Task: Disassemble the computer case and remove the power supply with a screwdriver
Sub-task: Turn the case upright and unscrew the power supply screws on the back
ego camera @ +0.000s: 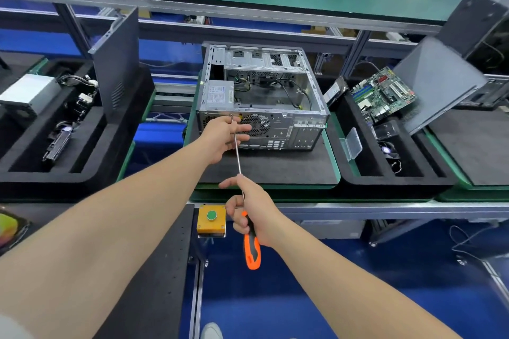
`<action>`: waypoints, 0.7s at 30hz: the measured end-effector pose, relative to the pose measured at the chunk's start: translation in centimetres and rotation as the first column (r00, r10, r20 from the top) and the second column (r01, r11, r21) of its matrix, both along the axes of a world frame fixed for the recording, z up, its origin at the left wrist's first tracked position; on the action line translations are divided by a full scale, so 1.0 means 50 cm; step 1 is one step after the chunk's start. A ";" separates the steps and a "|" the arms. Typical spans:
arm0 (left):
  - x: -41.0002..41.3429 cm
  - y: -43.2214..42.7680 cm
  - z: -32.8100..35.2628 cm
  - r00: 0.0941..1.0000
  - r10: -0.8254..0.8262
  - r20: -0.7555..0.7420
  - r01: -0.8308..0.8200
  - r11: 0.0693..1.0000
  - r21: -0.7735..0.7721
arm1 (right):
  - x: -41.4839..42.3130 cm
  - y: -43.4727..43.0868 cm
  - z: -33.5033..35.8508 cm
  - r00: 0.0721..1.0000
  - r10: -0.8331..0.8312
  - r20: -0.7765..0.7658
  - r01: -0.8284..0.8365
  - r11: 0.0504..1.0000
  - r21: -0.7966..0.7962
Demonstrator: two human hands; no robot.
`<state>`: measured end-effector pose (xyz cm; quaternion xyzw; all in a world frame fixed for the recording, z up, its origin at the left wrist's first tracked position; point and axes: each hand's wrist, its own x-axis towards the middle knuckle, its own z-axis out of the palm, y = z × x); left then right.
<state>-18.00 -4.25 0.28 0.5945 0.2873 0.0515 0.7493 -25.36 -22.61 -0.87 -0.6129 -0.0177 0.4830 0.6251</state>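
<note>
Mid-frame, our left hand point(223, 136) pinches the screwdriver point(237, 151) shaft at the computer case point(278, 122) rear screw point(231, 115), our right hand point(253, 212) wraps the orange handle, and we reckon the power supply point(219, 95) in the case's left corner is heavy, rigid, best gripped by its sides.

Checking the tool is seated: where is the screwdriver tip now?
Head view, centre: the screwdriver tip is at a screw high on the computer case rear, beside the left hand, near the power supply.
</note>
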 end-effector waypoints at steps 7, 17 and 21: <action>0.003 0.003 -0.002 0.999 0.034 0.010 -0.034 0.998 -0.045 | 0.005 0.003 -0.006 0.999 -0.003 0.039 0.004 1.000 -0.016; 0.025 -0.009 0.017 0.985 0.157 -0.067 -0.169 0.946 -0.277 | -0.017 0.051 -0.013 0.988 -0.155 0.016 0.156 0.986 -0.057; 0.028 -0.001 0.010 0.976 0.213 -0.047 -0.212 0.876 -0.434 | -0.012 0.037 -0.010 0.976 -0.087 -0.200 0.124 0.976 0.180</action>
